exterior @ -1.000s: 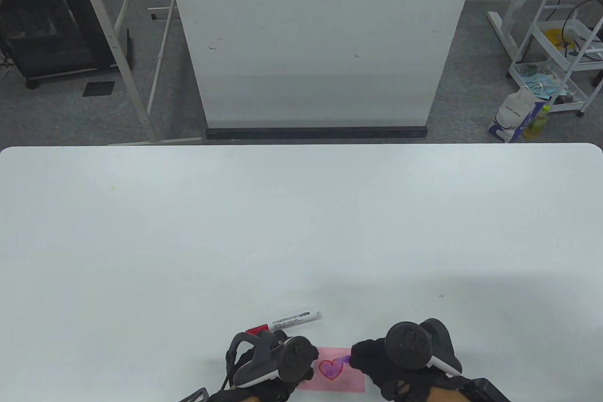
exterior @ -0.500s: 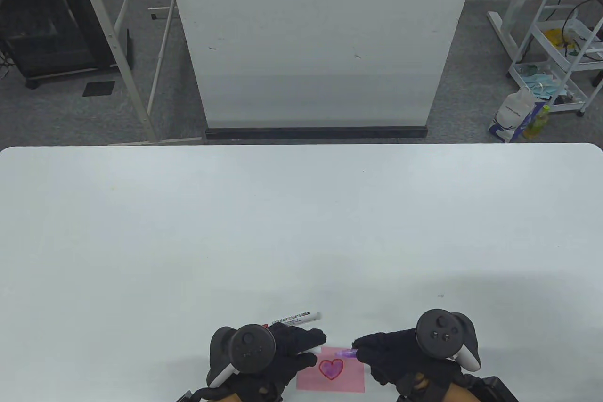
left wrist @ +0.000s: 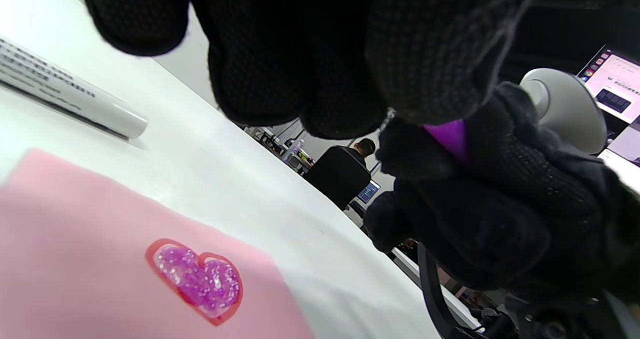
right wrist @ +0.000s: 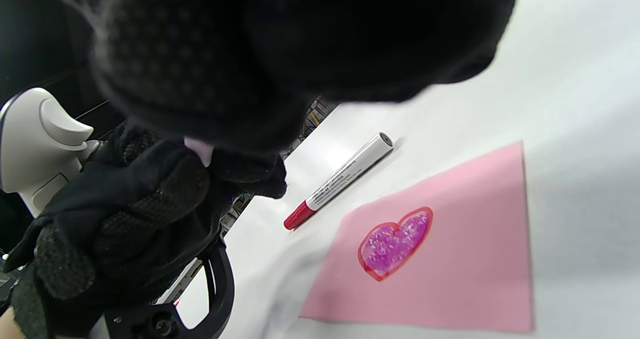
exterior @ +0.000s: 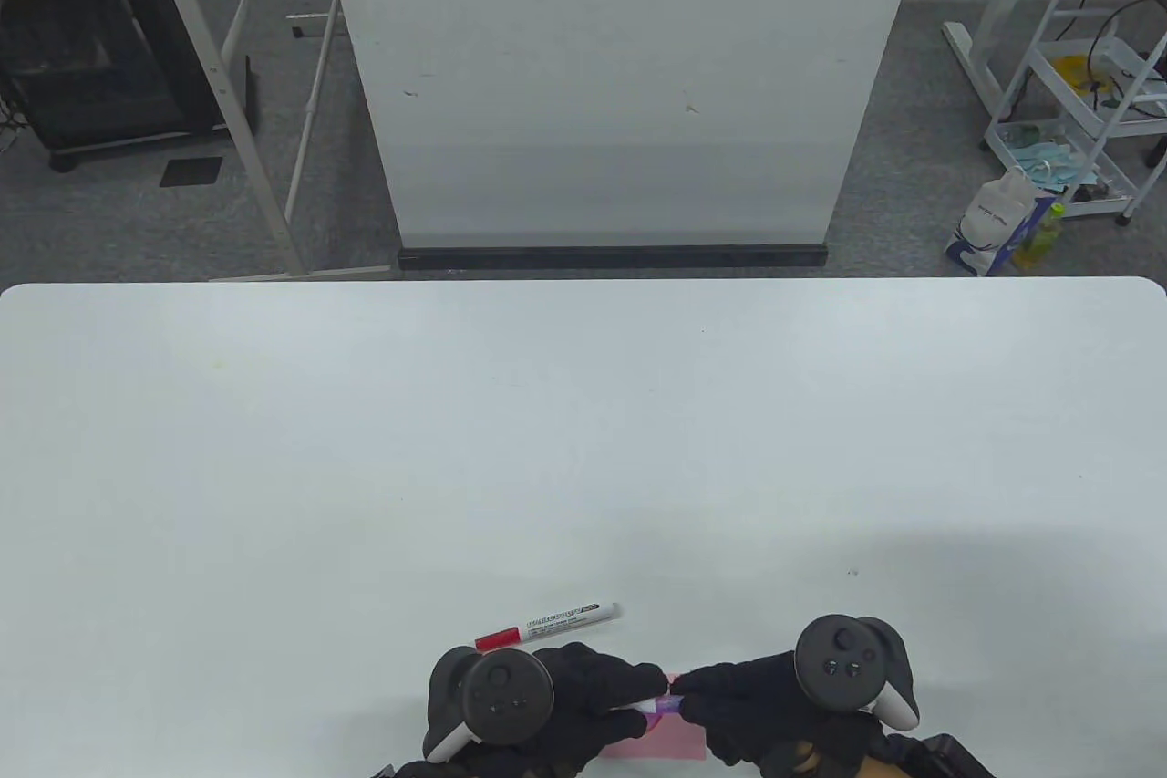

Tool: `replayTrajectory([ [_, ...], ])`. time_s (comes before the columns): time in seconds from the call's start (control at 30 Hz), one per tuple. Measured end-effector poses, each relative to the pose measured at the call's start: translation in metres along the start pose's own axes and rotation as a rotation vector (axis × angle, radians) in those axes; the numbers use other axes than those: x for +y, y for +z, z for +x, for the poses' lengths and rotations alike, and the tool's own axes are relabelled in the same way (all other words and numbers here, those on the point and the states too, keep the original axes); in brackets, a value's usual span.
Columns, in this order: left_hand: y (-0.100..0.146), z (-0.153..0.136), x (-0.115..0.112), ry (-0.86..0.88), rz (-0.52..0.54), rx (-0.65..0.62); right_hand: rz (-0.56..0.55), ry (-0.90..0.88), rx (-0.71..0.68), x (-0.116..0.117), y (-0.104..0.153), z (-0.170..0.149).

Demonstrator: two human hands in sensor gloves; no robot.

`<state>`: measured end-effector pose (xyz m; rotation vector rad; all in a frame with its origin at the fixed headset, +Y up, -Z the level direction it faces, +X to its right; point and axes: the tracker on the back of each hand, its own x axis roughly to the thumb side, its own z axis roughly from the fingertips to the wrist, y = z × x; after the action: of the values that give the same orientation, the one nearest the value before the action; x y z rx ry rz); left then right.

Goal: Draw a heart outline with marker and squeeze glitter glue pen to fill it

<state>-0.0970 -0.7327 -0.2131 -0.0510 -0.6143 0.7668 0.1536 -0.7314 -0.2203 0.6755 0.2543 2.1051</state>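
Note:
Low over the pink paper (exterior: 679, 740), both gloved hands meet at the table's front edge. My right hand (exterior: 690, 702) grips the purple glitter glue pen (exterior: 670, 704); its body shows between the fingers (left wrist: 450, 138). My left hand (exterior: 642, 698) pinches the white cap (exterior: 640, 707) at the pen's tip, seen as a pale piece (right wrist: 199, 151). On the paper (right wrist: 450, 259) lies a red heart outline filled with purple glitter (right wrist: 395, 244), also visible as the heart (left wrist: 197, 279). The red-capped white marker (exterior: 547, 625) lies on the table behind my left hand.
The white table (exterior: 583, 450) stretches far ahead and to both sides. A white board stands beyond its far edge (exterior: 620, 85). Someone sits at a screen in the background (left wrist: 345, 171).
Both hands have come together over the paper. My left hand has left the paper's edge and now meets the pen's tip with the cap. The heart is now hidden in the table view.

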Motion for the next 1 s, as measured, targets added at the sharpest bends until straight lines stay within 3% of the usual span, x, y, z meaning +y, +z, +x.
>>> replayTrajectory([
  [0.27, 0.000, 0.000, -0.001, 0.120, 0.026, -0.015, -0.040, -0.032, -0.002, -0.002, 0.001, -0.002],
  [0.5, 0.002, 0.008, -0.003, 0.042, 0.087, -0.044, -0.049, -0.021, 0.005, 0.001, 0.002, -0.002],
  [0.63, 0.003, 0.010, -0.005, 0.047, 0.065, -0.047, -0.059, -0.022, 0.001, 0.000, 0.001, -0.001],
  [0.8, 0.002, -0.003, 0.000, 0.043, 0.083, 0.103, -0.067, -0.029, 0.000, 0.000, 0.002, -0.001],
  [0.87, 0.002, -0.012, 0.000, 0.097, 0.051, 0.228, -0.076, -0.030, -0.003, -0.002, 0.002, -0.001],
  [1.0, 0.001, -0.019, -0.003, 0.136, -0.006, 0.275, -0.081, -0.031, -0.005, -0.002, 0.002, -0.001],
])
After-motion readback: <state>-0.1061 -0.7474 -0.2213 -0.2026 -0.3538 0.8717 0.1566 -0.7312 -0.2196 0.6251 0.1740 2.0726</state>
